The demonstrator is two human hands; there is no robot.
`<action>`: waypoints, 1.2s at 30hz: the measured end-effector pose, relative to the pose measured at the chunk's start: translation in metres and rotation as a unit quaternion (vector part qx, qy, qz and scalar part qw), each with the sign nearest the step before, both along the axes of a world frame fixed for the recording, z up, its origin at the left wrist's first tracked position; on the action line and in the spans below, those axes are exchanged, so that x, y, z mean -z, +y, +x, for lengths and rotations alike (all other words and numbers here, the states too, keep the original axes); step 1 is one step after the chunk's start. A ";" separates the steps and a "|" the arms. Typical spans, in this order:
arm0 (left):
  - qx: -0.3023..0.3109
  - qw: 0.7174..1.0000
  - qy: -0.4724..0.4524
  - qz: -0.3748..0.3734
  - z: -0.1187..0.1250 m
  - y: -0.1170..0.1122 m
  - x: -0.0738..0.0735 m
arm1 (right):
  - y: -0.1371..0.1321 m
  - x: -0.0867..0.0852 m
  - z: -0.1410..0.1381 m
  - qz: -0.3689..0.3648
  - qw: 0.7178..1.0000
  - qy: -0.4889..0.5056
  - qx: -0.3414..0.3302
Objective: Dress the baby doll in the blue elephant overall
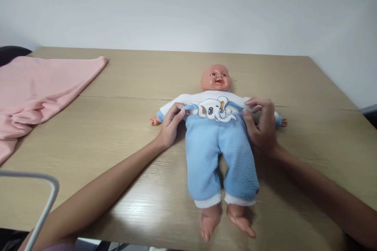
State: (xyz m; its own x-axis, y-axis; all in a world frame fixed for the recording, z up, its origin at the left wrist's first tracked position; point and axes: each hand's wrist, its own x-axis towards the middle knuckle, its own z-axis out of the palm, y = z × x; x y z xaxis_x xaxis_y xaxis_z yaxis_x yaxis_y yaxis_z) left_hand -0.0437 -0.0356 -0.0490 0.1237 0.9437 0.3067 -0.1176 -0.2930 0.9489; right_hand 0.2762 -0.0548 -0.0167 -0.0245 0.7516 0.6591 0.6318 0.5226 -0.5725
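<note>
A baby doll (219, 78) lies on its back on the table, head away from me and bare feet toward me. It wears a white long-sleeved top (200, 96) with blue cuffs, and fluffy blue pants (203, 153) with white hems. An elephant picture (216, 110) spans the doll's front at the waist. My left hand (173, 121) pinches the edge of the clothes at the waist's left side, thumb against fingers. At the opposite side, my right hand (260, 123) has its thumb and bent fingers closed on the clothes' edge; its fingers are slightly blurred.
A pink cloth (50, 90) lies crumpled over the table's left side. The wooden table (132, 74) reaches to a pale wall (188, 8). A white bent rod (48, 200) rises at the lower left, near my left forearm. A dark rounded shape (14, 51) shows behind the cloth.
</note>
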 end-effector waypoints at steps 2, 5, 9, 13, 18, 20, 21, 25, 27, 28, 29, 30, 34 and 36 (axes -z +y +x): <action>0.002 1.000 -0.003 0.006 0.001 -0.001 -0.001 | 0.010 -0.022 -0.013 0.027 0.999 -0.036 -0.028; 0.007 1.000 -0.003 0.029 0.002 -0.005 -0.001 | 0.038 -0.054 -0.043 0.004 0.987 -0.102 -0.124; -0.012 0.991 0.058 0.120 0.001 -0.012 -0.001 | 0.091 -0.078 -0.091 -0.091 0.928 -0.235 -0.275; -0.054 0.956 0.142 0.250 0.003 -0.018 -0.007 | 0.130 -0.076 -0.134 -0.136 0.846 -0.355 -0.373; -0.059 0.945 0.158 0.281 0.006 -0.019 -0.009 | 0.141 -0.063 -0.173 -0.159 0.766 -0.462 -0.417; -0.059 0.946 0.146 0.282 0.007 -0.018 -0.008 | 0.139 -0.061 -0.179 -0.145 0.769 -0.464 -0.415; -0.055 0.948 0.141 0.279 0.007 -0.018 -0.008 | 0.138 -0.061 -0.180 -0.138 0.774 -0.459 -0.414; -0.040 0.954 0.125 0.270 0.008 -0.018 -0.007 | 0.134 -0.065 -0.167 -0.100 0.834 -0.365 -0.401; -0.041 0.949 0.127 0.286 0.008 -0.018 -0.007 | 0.132 -0.066 -0.156 -0.086 0.873 -0.275 -0.394; -0.043 0.945 0.129 0.297 0.008 -0.018 -0.007 | 0.130 -0.066 -0.151 -0.087 0.886 -0.230 -0.393; -0.046 0.942 0.131 0.306 0.008 -0.018 -0.007 | 0.129 -0.065 -0.145 -0.095 0.894 -0.192 -0.393; -0.049 0.939 0.133 0.314 0.007 -0.018 -0.006 | 0.128 -0.064 -0.141 -0.109 0.899 -0.156 -0.394; -0.052 0.932 0.162 0.320 0.003 -0.019 -0.001 | 0.128 -0.057 -0.126 -0.212 0.883 -0.022 -0.417; -0.071 0.927 0.183 0.320 0.001 -0.020 0.002 | 0.130 -0.054 -0.121 -0.259 0.866 0.024 -0.426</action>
State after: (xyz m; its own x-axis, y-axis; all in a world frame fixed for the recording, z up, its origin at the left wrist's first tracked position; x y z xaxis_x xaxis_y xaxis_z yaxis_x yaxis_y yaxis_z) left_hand -0.0426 -0.0556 -0.0508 0.2186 0.5973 0.7717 0.2602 -0.7978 0.5438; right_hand 0.1556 0.0748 0.0377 -0.6982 0.6694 0.2539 0.1115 0.4521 -0.8850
